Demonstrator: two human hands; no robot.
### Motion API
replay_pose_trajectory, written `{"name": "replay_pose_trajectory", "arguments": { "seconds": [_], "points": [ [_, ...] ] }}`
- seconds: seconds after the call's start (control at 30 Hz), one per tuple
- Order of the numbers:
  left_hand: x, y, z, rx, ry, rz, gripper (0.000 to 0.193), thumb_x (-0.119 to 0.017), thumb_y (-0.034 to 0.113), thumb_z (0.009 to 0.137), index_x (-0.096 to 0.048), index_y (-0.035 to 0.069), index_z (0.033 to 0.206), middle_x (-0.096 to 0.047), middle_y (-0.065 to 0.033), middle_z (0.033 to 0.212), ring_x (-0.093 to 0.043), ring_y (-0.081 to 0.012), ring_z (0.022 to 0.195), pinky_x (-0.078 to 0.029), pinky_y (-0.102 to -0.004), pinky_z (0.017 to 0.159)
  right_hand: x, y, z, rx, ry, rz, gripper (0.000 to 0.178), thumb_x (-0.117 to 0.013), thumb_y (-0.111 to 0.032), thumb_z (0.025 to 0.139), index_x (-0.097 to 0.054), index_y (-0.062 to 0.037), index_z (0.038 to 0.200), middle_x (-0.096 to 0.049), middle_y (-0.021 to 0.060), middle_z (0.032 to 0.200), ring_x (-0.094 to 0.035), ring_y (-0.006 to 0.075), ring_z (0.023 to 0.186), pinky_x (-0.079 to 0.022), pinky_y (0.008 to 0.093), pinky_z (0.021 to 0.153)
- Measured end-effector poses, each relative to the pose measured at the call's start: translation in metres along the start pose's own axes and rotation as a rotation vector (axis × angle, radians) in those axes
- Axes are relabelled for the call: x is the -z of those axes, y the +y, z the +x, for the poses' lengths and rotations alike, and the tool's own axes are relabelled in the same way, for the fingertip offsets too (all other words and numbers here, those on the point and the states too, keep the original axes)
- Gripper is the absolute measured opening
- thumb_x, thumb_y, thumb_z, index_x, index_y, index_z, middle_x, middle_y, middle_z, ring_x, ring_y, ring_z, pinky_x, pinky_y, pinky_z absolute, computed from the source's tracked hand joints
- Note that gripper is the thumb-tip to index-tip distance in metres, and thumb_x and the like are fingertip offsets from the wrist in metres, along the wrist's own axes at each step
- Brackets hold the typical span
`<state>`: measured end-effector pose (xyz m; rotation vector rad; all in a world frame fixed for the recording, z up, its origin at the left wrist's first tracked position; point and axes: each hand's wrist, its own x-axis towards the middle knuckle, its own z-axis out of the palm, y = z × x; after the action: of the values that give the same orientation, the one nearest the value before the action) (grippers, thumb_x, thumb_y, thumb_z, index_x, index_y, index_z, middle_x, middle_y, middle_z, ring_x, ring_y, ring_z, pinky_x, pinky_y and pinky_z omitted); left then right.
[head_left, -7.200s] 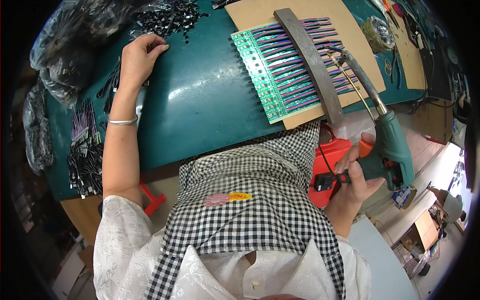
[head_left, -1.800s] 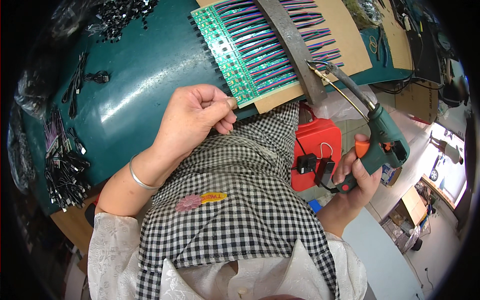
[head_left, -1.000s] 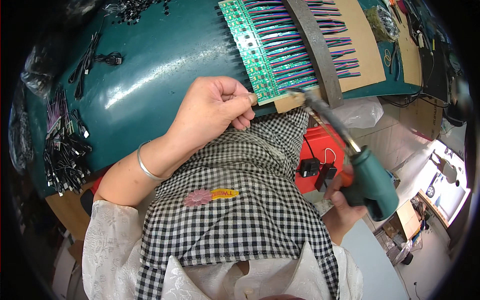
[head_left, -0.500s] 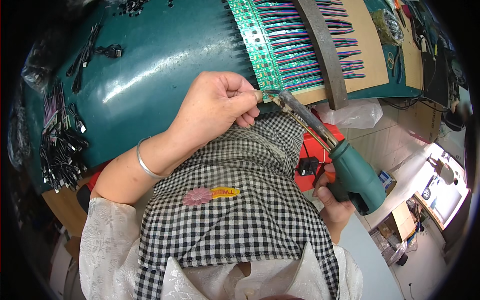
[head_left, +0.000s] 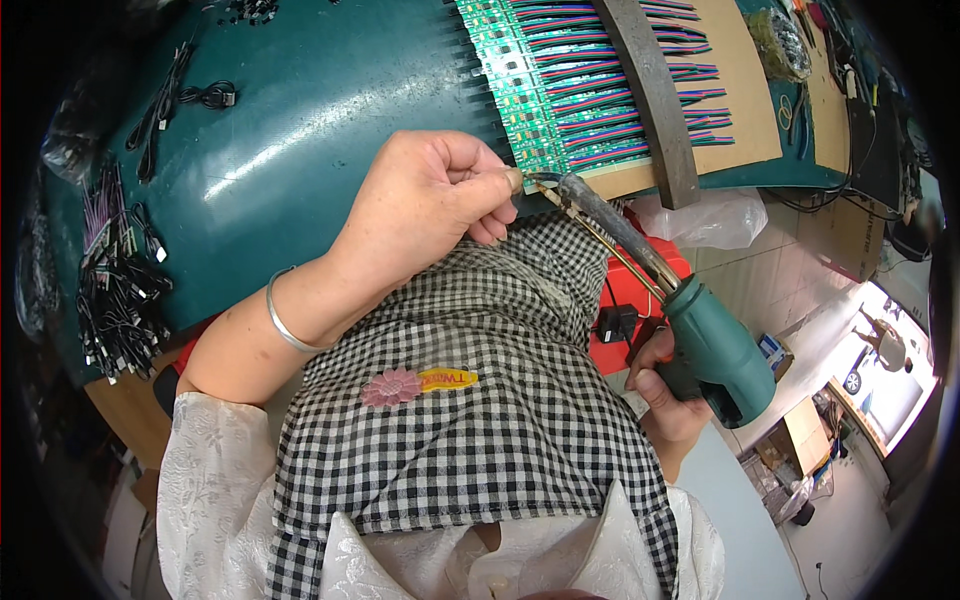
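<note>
Carefully, I had the green soldering gun (head_left: 716,350) at the circuit boards (head_left: 515,95), toward twelve o'clock.
At eleven, the left hand (head_left: 428,200) had thumb and forefinger pressed together by the boards' near corner; what was between them, I could not tell. At four, the right hand (head_left: 662,392) was wrapped around the gun's grip. A dark bar (head_left: 650,105) lay across coloured wires (head_left: 598,118) at one.

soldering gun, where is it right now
In the head view, the soldering gun is right of centre in the right hand, its tip near the left hand and circuit boards.
</note>
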<state>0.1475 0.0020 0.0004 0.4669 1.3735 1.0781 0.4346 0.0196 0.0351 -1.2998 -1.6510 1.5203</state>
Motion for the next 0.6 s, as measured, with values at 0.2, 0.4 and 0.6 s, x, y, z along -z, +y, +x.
{"name": "replay_pose_trajectory", "arguments": {
  "seconds": [0.2,0.4,0.6],
  "points": [
    [0.000,0.000,0.000,-0.006,0.002,0.003,0.016,-0.058,0.011,0.086,-0.061,-0.002,0.078,-0.062,-0.0071,0.069,-0.058,-0.0108,0.056,-0.049,-0.0215,0.053,-0.002,-0.004,0.001,-0.033,0.008,0.013,0.040,-0.075,-0.005,0.063,-0.049,0.0029,0.092,-0.050,0.0088,0.064,-0.049,0.0180,0.049,-0.041,0.0254,0.046],
    [0.000,-0.003,-0.001,-0.005,0.000,0.007,0.015,-0.058,0.011,0.086,-0.061,-0.002,0.078,-0.063,-0.0069,0.069,-0.058,-0.0107,0.056,-0.049,-0.0214,0.053,0.004,0.001,0.000,-0.005,-0.005,-0.013,0.041,-0.076,-0.007,0.063,-0.049,0.0035,0.092,-0.050,0.0085,0.063,-0.048,0.0177,0.048,-0.040,0.0250,0.044],
    [0.002,-0.003,0.002,-0.008,-0.001,-0.007,0.016,-0.059,0.010,0.084,-0.062,-0.005,0.079,-0.063,-0.0088,0.068,-0.061,-0.0107,0.057,-0.051,-0.0219,0.054,-0.004,-0.013,0.005,-0.085,0.058,0.295,0.056,-0.078,-0.010,0.062,-0.052,0.0089,0.108,-0.055,0.0102,0.075,-0.051,0.0166,0.050,-0.042,0.0260,0.044]
  ]
}}
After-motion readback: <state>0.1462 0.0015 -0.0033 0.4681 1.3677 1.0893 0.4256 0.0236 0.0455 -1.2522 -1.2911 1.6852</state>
